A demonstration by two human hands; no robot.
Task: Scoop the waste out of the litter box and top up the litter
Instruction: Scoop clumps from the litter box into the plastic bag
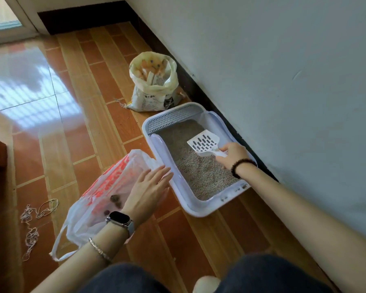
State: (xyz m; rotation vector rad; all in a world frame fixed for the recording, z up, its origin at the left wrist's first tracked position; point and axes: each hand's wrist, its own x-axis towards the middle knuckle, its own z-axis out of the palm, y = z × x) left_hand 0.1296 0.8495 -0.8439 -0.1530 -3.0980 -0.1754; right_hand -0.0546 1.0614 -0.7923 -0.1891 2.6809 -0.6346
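My right hand (pixel 232 154) grips the handle of the white slotted scoop (pixel 203 141). Its blade points away from my knuckles over the grey litter (pixel 201 172) inside the litter box (pixel 167 157). My left hand (pixel 148 191) is flat with fingers straight and holds nothing. It lies over the mouth of the plastic bag (pixel 106 187), fingertips just beside the box's rim. Dark waste clumps (pixel 115 198) lie in the bag just left of that hand. The open litter sack (pixel 154 81) stands well beyond both hands, by the wall (pixel 283 60).

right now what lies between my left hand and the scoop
In the head view, the wide left rim of the litter box and a strip of grey litter separate the left hand from the scoop.
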